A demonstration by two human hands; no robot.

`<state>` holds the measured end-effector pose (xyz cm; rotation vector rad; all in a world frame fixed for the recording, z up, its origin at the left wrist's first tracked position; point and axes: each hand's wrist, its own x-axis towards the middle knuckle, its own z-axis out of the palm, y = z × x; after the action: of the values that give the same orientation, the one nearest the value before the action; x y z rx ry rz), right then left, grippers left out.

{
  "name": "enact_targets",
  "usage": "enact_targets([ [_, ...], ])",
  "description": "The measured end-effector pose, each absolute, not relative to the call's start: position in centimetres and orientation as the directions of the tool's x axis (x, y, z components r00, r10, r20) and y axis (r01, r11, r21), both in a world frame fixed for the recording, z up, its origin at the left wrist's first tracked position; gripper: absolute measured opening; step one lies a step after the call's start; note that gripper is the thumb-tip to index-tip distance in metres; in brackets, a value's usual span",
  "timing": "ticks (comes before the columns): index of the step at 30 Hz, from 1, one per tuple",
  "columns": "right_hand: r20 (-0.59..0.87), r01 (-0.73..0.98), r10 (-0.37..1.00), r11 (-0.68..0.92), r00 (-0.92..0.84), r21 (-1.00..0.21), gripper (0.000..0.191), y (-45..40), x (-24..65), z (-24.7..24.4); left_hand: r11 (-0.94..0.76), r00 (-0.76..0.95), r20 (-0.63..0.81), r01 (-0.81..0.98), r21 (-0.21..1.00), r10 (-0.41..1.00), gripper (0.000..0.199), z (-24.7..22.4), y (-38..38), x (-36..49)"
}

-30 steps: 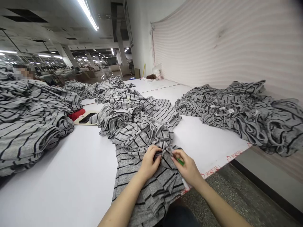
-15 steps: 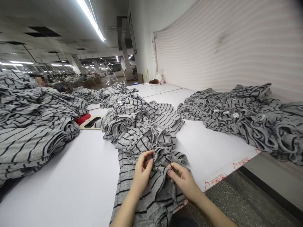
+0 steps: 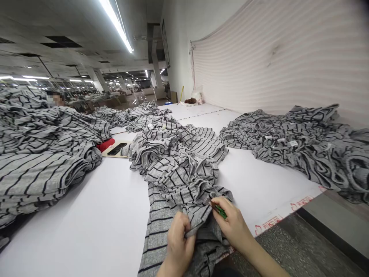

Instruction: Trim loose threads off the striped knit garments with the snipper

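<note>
A grey garment with black stripes (image 3: 161, 215) lies at the near edge of the white table, its upper part bunched. My left hand (image 3: 181, 238) is closed on a fold of it, fingers curled and thumb pressed in. Just to the right, my right hand (image 3: 230, 221) pinches a small green tool (image 3: 219, 211) whose tip is against the bunched cloth. Most of the tool is hidden by the fingers. More striped garments (image 3: 173, 134) lie in a heap directly beyond both hands.
Tall stacks of striped garments (image 3: 43, 161) stand at left, with another pile (image 3: 288, 142) at right. A black phone (image 3: 117, 149) lies on a board beside a red item (image 3: 105, 145). The white table (image 3: 109, 215) ends at the lower right. A person (image 3: 57, 99) is at far left.
My left hand has moved down and closed on a cloth fold. The green tool in my right hand shows more clearly. The view has shifted slightly, moving the scene to the right.
</note>
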<state>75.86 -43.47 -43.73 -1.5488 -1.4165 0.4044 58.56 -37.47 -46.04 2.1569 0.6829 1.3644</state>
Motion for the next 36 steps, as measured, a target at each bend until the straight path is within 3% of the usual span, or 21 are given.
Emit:
enact_targets([
  [4,0.333,0.686,0.921,0.111,0.2,-0.719,0.023,-44.8,76.6,-44.0,-0.848,0.516,0.688,0.166,0.504,0.51,0.026,-46.4,-37.8,57.6],
  [10,0.101,0.577,0.992,0.042,0.071,-0.816,0.012,-46.5,77.0,-41.8,-0.915,0.63,0.666,0.239,0.324,0.4,0.024,-46.7,-38.1,57.3],
  [17,0.107,0.614,0.992,0.04,0.072,-0.788,0.021,-46.6,76.2,-42.0,-0.917,0.557,0.729,0.205,0.344,0.398,0.025,-46.6,-38.1,56.8],
  [19,0.122,0.612,0.99,0.052,0.074,-0.789,0.028,-46.2,75.8,-42.4,-0.906,0.54,0.732,0.173,0.387,0.416,0.024,-46.7,-38.2,56.8],
  [21,0.155,0.628,0.985,0.076,0.072,-0.775,0.022,-45.7,75.5,-42.7,-0.822,0.533,0.659,0.136,0.552,0.531,0.019,-46.6,-38.3,57.0],
  [23,0.191,0.651,0.975,0.074,0.11,-0.755,0.016,-45.1,75.5,-42.9,-0.566,0.503,0.436,0.133,0.814,0.746,0.01,-46.2,-38.5,57.4],
  [25,0.203,0.653,0.968,0.057,0.15,-0.755,0.013,-44.7,75.7,-42.7,-0.205,0.448,0.137,0.108,0.973,0.883,0.016,-45.6,-38.5,57.9],
  [28,0.175,0.654,0.981,0.078,0.085,-0.753,0.011,-44.8,76.0,-42.1,0.079,0.413,-0.081,0.022,0.997,0.907,0.035,-44.6,-38.4,58.2],
  [31,0.171,0.724,0.985,0.114,0.005,-0.681,0.019,-45.1,75.9,-41.6,0.129,0.425,-0.116,-0.002,0.992,0.898,0.042,-44.0,-38.1,58.3],
  [36,0.198,0.784,0.979,0.157,-0.045,-0.601,0.015,-44.8,75.8,-41.5,0.143,0.468,-0.131,0.01,0.99,0.874,0.047,-44.4,-37.9,58.3],
])
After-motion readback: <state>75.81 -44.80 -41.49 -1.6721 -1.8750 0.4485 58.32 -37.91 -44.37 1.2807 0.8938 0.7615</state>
